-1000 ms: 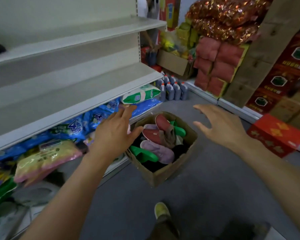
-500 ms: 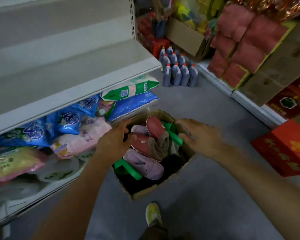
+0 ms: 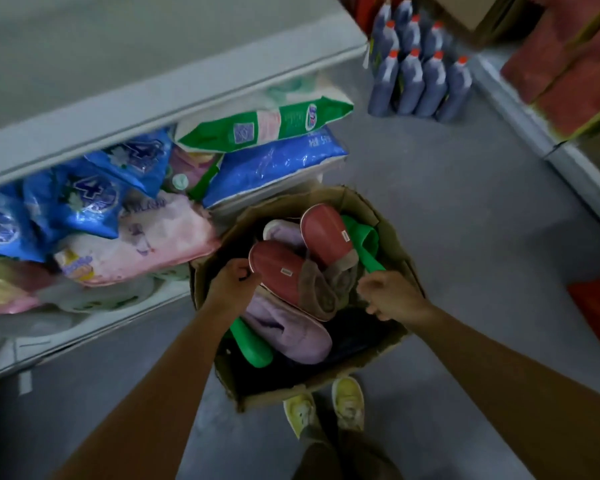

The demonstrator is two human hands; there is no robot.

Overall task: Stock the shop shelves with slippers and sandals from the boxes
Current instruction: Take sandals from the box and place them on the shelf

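My left hand [image 3: 231, 282] pinches the toe of a red slipper [image 3: 278, 271] in the cardboard box [image 3: 395, 244] on the floor. My right hand [image 3: 388, 294] curls at the rim, probably to steady the box; whether it grips, I cannot tell.

Slippers [image 3: 284, 271] crowd the box [image 3: 392, 237]; floor [image 3: 447, 188] beside lies open.

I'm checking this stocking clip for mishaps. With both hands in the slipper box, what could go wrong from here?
1. The left hand pinches only the toe edge of one red slipper; it may slip free as it lifts.
2. The slippers lie tangled in the cardboard box, so pulling one could drag the purple slipper or green sandal onto the floor.
3. The right hand seems to grip the brown lining, which could tip the box.
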